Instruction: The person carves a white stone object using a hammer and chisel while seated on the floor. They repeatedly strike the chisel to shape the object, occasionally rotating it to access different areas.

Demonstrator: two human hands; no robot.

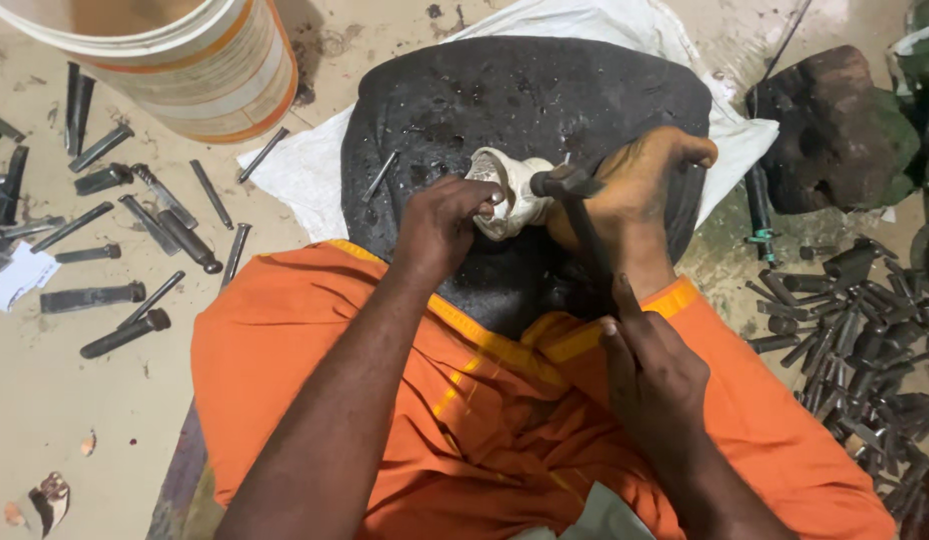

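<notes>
Left hand (pixel 440 225) clamped on pale metal piece (pixel 507 192), pressed to black slab (pixel 525 110) beside a bare foot (pixel 635 190). Right hand (pixel 650 375) closed round hammer (pixel 575 200) handle; head touches piece. White bucket (pixel 200 65) upper left: contents not discernible.

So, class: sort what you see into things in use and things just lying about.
In use: left hand on small pale metal workpiece; right hand gripping dark hammer; foot bracing; black domed block.

Lying about: dark steel punches; white plastic bucket; tool pile; white cloth.
</notes>
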